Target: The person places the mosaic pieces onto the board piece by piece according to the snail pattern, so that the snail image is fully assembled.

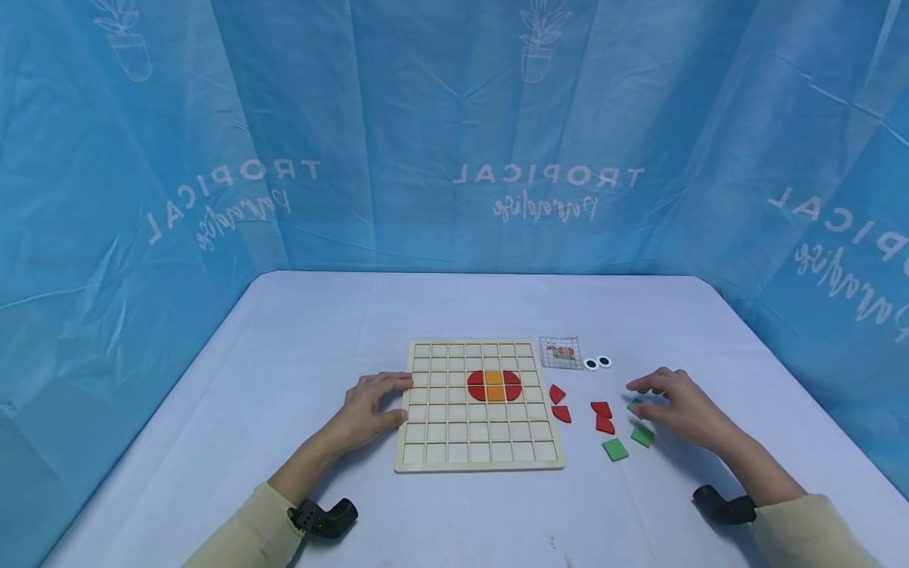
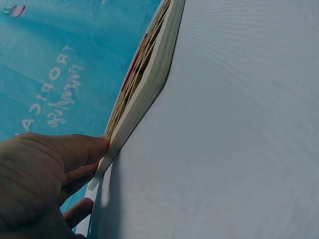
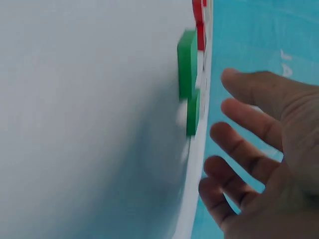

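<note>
My left hand rests at the left edge of a pale wooden grid board, thumb and fingertips touching its rim. Set in the grid are orange squares between red rounded pieces, together forming an oval. On the right, my right hand hovers with spread, loosely bent fingers and nothing between them. It partly covers one green square tile; two more, a green tile and another green tile, lie close by. In the right wrist view the fingers stand apart from the green pieces.
Loose red quarter-round pieces lie right of the board, with more red pieces beyond. A small printed pattern card and two round eye pieces sit at the board's upper right. Blue curtains surround the white table.
</note>
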`<state>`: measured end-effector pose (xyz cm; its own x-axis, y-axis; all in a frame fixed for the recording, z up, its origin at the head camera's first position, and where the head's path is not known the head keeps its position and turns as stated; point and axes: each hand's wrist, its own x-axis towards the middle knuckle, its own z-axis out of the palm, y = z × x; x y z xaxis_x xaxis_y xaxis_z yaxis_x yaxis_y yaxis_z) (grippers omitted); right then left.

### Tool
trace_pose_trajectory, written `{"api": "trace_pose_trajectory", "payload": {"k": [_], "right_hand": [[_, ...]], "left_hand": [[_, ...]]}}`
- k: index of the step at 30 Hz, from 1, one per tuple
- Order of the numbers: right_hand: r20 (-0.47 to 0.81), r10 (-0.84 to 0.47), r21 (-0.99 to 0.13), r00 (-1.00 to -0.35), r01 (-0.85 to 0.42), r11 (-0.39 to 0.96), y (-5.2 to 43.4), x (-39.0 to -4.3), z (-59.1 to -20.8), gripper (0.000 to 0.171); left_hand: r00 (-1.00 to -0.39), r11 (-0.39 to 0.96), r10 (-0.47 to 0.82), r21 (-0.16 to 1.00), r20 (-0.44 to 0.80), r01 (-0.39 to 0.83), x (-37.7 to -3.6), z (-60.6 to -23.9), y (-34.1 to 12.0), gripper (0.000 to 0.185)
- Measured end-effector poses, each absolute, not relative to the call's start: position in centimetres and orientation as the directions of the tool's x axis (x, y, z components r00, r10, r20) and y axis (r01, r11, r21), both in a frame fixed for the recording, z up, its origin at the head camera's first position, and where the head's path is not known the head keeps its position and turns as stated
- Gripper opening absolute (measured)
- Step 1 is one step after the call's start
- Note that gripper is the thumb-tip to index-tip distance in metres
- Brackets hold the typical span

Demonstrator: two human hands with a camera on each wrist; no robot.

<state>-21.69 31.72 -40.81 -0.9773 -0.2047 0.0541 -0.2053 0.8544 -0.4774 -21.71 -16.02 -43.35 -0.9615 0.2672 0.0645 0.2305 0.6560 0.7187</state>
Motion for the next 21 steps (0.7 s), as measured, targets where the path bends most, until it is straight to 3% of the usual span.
{"api": "trace_pose_trajectory", "payload": {"k": [11,21], "right_hand": [[0.016,-0.352,-0.507,-0.936,-0.311,0.804,34.6,-22.0,-41.3,0.039],[-0.037,-0.362,-0.500,-0.931,-0.297,0.814,34.8,-23.0,-41.7,0.036]], "left_hand": [[-0.957,0.652,0.278,0.714,0.085,0.253,-21.7,-43.4,-16.1,0.046],[-0.952,0.656,0.289,0.703,0.102,0.274,-21.7,-43.5,-16.2,0.046]]}}
